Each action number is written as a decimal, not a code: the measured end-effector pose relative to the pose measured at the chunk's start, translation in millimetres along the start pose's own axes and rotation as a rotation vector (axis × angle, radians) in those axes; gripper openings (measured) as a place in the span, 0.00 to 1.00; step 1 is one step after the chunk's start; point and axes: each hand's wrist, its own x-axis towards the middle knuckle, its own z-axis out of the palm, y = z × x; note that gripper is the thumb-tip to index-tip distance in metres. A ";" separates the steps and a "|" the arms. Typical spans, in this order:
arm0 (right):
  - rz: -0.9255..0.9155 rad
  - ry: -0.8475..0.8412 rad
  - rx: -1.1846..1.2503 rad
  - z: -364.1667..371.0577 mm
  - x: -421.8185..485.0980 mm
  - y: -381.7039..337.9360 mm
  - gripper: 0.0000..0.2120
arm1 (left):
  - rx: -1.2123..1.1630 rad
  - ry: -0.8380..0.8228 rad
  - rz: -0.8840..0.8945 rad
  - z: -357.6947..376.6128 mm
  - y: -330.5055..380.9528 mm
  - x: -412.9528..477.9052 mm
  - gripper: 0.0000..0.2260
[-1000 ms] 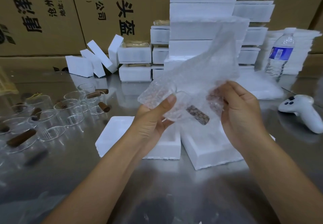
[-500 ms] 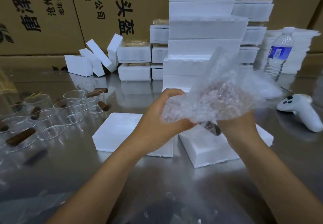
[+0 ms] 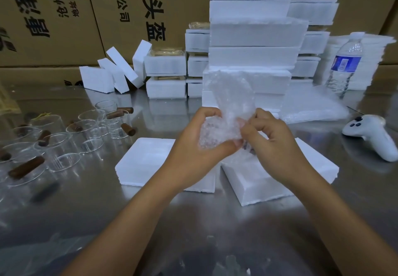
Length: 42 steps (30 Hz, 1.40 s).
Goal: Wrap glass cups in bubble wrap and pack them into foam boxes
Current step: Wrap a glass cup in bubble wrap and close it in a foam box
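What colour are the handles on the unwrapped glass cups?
The handles are dark brown; head view.

Left hand (image 3: 193, 146) and right hand (image 3: 273, 144) gripped a bubble wrap bundle (image 3: 224, 120) above two foam boxes (image 3: 146, 159) on a steel table (image 3: 193, 222). Glass cups (image 3: 86, 133) with brown handles stood left. Water bottle (image 3: 344, 65) and white controller (image 3: 372, 136) right. Foam stacks (image 3: 252, 34) behind.

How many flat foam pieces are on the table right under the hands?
2. The left foam piece lies below the left hand; the right foam piece lies below the right hand. The hands cover part of each.
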 end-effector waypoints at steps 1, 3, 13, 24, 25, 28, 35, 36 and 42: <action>0.038 -0.005 0.042 -0.8 0.9 0.2 0.18 | 0.036 -0.005 0.015 0.2 1.5 -1.4 0.19; 0.108 -0.012 0.132 -2.4 1.8 1.2 0.17 | 0.108 -0.010 0.056 0.1 3.7 -4.0 0.19; 0.252 -0.075 0.304 -10.9 2.7 1.7 0.15 | 0.393 -0.067 0.190 -1.3 2.6 -8.2 0.23; -0.075 0.012 0.209 0.9 -4.0 -1.5 0.07 | 0.127 0.026 0.051 -5.6 3.0 -1.3 0.25; -0.077 0.018 0.175 1.6 -4.1 -0.5 0.08 | 0.107 0.013 0.044 -5.7 2.8 -1.4 0.27; -0.007 -0.010 0.155 -0.2 -2.0 -0.6 0.13 | 0.170 -0.027 0.083 -4.4 1.7 -4.3 0.29; 0.221 0.049 0.333 -11.3 5.8 10.6 0.12 | 0.383 -0.060 0.201 -1.9 0.3 -5.8 0.26; 0.272 0.023 0.323 -11.8 6.0 11.5 0.15 | 0.392 -0.063 0.224 -1.2 -0.2 -6.1 0.26; 0.320 -0.210 0.112 -12.2 1.7 12.1 0.19 | 0.449 -0.138 0.410 8.7 0.2 -10.6 0.29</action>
